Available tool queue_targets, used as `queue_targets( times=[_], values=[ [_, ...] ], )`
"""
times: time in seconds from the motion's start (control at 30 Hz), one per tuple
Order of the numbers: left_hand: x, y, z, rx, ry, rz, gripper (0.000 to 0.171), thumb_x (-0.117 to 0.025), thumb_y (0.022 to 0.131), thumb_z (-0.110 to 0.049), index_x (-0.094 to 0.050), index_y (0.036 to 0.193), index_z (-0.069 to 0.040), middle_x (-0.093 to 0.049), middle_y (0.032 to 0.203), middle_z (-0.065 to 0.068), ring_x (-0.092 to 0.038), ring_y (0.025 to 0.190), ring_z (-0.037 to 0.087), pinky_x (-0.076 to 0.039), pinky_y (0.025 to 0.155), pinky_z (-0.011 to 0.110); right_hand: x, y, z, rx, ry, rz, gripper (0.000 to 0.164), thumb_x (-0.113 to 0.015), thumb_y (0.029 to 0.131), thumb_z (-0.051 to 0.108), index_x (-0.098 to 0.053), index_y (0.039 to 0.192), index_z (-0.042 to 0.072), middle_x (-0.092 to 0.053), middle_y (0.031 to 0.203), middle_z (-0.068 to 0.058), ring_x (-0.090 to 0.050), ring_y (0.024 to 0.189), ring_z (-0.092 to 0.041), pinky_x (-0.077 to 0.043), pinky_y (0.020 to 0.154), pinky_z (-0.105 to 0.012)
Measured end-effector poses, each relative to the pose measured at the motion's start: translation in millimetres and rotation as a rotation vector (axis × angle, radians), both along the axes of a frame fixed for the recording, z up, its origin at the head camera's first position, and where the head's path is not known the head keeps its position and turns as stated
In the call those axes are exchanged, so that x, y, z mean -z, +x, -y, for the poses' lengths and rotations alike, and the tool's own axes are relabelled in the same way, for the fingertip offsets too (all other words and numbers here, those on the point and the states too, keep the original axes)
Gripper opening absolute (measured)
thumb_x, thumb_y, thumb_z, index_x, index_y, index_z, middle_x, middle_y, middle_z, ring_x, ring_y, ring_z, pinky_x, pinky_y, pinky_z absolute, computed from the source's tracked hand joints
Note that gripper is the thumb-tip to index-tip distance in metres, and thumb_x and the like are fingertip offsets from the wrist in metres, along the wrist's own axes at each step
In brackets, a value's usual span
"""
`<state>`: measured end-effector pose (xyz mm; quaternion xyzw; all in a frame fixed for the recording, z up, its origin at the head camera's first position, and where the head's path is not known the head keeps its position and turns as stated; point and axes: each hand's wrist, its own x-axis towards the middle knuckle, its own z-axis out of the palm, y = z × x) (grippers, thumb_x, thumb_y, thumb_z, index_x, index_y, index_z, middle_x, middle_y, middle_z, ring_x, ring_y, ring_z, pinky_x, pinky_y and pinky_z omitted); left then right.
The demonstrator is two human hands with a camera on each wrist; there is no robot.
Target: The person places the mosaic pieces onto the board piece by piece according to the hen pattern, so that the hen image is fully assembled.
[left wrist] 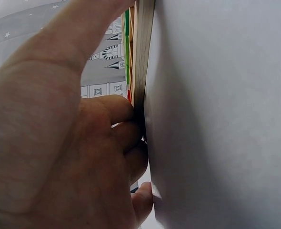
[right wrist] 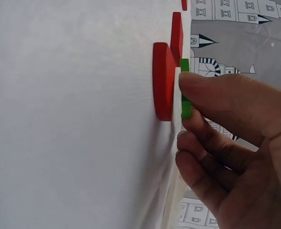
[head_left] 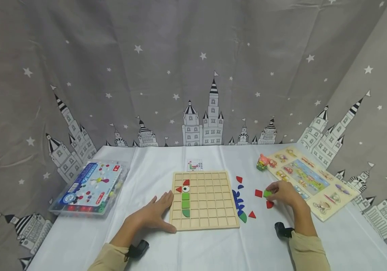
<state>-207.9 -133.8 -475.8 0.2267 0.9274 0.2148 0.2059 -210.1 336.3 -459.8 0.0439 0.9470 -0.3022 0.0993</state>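
Note:
My right hand pinches a small green block between thumb and fingertip, right of the wooden grid board. Beside it on the cloth lie a red square and a red rounded piece. My left hand rests against the board's left edge, thumb at the near corner and fingers spread along the side. In the board's left columns sit a red quarter-round, a red triangle, an eye tile, two green squares and a green quarter-round.
Blue pieces, a green rounded piece and another red triangle lie along the board's right side. A pattern card is behind it. A plastic box stands left; a picture puzzle and small figurine are right.

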Motion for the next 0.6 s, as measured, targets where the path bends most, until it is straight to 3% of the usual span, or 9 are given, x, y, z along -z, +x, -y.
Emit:
queue_targets(
  times=[0.37,0.6],
  values=[
    [0.2,-2.0,1,0.014,0.000,0.000,0.125,-0.082,0.065,-0.060,-0.018,0.155,-0.001,-0.014,0.164,0.015,-0.012,0.153,0.029,-0.005,0.125,0.052,-15.2,-2.1,22,-0.037,-0.012,-0.074,0.032,-0.078,0.079,0.019,-0.073,0.108,0.007,-0.064,0.088,-0.005,-0.052,0.082,-0.020,-0.045,0.064,-0.027],
    [2.8,-1.2,0,0.002,0.002,0.004,0.126,-0.082,0.064,-0.060,-0.018,0.155,-0.002,-0.014,0.164,0.014,-0.012,0.153,0.029,-0.005,0.125,0.052,-15.0,-5.6,47,-0.099,-0.031,-0.142,0.029,-0.078,0.079,0.019,-0.074,0.107,0.011,-0.066,0.093,-0.004,-0.053,0.084,-0.019,-0.048,0.068,-0.026]
  ],
)
